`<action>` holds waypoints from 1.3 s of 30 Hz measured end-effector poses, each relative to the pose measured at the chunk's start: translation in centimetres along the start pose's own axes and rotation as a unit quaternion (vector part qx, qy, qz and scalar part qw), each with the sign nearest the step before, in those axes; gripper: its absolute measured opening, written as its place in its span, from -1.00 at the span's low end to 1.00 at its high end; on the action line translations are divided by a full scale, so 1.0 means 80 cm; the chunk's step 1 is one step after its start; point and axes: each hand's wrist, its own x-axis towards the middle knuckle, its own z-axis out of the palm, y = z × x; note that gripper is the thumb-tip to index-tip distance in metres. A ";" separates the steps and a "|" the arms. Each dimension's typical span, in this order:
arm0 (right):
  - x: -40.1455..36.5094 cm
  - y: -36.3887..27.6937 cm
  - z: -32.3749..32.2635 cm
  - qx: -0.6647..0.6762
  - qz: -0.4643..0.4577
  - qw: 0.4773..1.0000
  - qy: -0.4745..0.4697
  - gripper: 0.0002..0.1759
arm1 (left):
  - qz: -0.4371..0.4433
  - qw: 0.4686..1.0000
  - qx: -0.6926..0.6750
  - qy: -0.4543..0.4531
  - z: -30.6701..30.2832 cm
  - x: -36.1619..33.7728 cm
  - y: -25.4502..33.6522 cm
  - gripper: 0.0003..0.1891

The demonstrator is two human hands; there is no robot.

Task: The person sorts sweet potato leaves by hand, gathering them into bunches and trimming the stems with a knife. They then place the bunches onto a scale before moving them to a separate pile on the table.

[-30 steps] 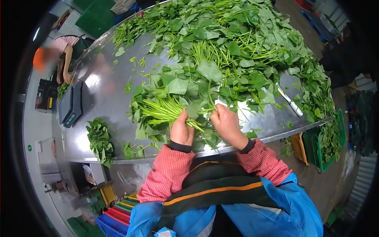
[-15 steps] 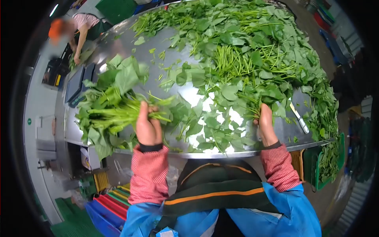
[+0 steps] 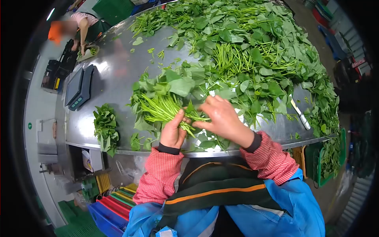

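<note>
My left hand (image 3: pixel 173 132) is closed around the stems of a bunch of leafy greens (image 3: pixel 160 104), whose leaves point up and to the left above the metal table. Right beside it, my right hand (image 3: pixel 225 120) has its thumb and fingers pinched at the cut ends of a few stems (image 3: pixel 200 117). Part of that pinch is hidden behind the fingers. A large heap of the same leafy greens (image 3: pixel 237 59) covers the far and right side of the table. Loose leaves lie beneath both hands.
A knife with a pale handle (image 3: pixel 301 114) lies at the table's right. To the left are a small bundle of greens (image 3: pixel 106 128) at the edge and a digital scale (image 3: pixel 80 87). Another person (image 3: pixel 85 25) bends over at the far left. A green crate (image 3: pixel 333 158) stands lower right.
My left hand has moved right with its bunch, uncovering the small bundle and the scale. My right hand has come left from the heap to the stem ends.
</note>
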 end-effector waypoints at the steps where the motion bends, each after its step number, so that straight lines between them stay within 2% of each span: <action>1: -0.002 0.000 0.006 0.130 0.111 0.984 -0.049 -0.61 | -0.005 1.000 0.004 0.007 -0.003 0.002 -0.003 -0.71; 2: -0.008 -0.001 0.010 0.256 0.220 0.936 -0.100 -0.62 | -0.011 1.000 0.001 0.002 -0.007 0.001 -0.004 -0.71; 3: -0.014 0.000 0.016 0.373 0.322 0.858 -0.148 -0.63 | -0.017 1.000 -0.001 -0.002 -0.011 0.000 -0.004 -0.70; 4: -0.023 0.005 0.030 0.412 0.325 0.843 -0.115 -0.69 | -0.024 1.000 -0.003 -0.008 -0.014 -0.001 -0.004 -0.70; 7: -0.032 0.006 0.038 0.391 0.352 0.838 -0.144 -0.70 | -0.022 1.000 0.014 -0.013 -0.014 -0.003 -0.014 -0.72; 10: -0.037 0.000 0.043 0.168 0.355 0.912 -0.121 -0.69 | 0.027 0.997 0.058 0.038 -0.009 -0.007 -0.031 -0.74; 12: -0.062 0.041 0.055 0.095 0.395 0.892 -0.199 -0.67 | 0.089 0.990 0.073 0.087 0.000 -0.011 -0.034 -0.73; 13: -0.069 0.056 0.051 0.057 0.414 0.878 -0.235 -0.65 | 0.080 0.992 0.058 0.074 -0.001 -0.010 -0.023 -0.73; 16: -0.085 0.054 0.027 0.009 0.382 0.889 -0.251 -0.62 | 0.043 0.998 0.016 0.038 -0.019 -0.006 0.019 -0.76; 19: -0.049 0.017 0.005 0.056 0.213 0.974 -0.061 -0.58 | -0.007 0.998 -0.014 0.064 -0.035 0.006 0.016 -0.89; 20: -0.033 0.002 -0.001 0.033 0.104 0.994 -0.020 -0.66 | -0.017 0.998 -0.017 0.066 -0.034 0.008 0.012 -0.89; 23: -0.026 -0.018 0.014 0.001 0.010 0.999 -0.045 -0.73 | -0.043 0.997 -0.023 0.055 -0.031 0.013 -0.011 -0.85; 27: -0.041 -0.013 0.037 -0.015 0.028 0.999 -0.035 -0.76 | -0.069 0.995 -0.031 0.063 -0.027 0.014 -0.015 -0.91; 30: -0.047 -0.023 0.036 -0.014 0.050 0.996 -0.067 -0.78 | -0.072 0.994 -0.031 0.081 -0.028 0.017 -0.017 -0.91; 36: -0.051 -0.014 0.039 0.062 0.120 0.990 0.032 -0.88 | -0.064 0.993 -0.058 0.086 -0.029 0.026 -0.026 -0.92; 39: -0.052 -0.015 0.036 0.074 0.130 0.987 0.062 -0.85 | -0.043 0.992 -0.088 0.081 -0.024 0.030 -0.036 -0.92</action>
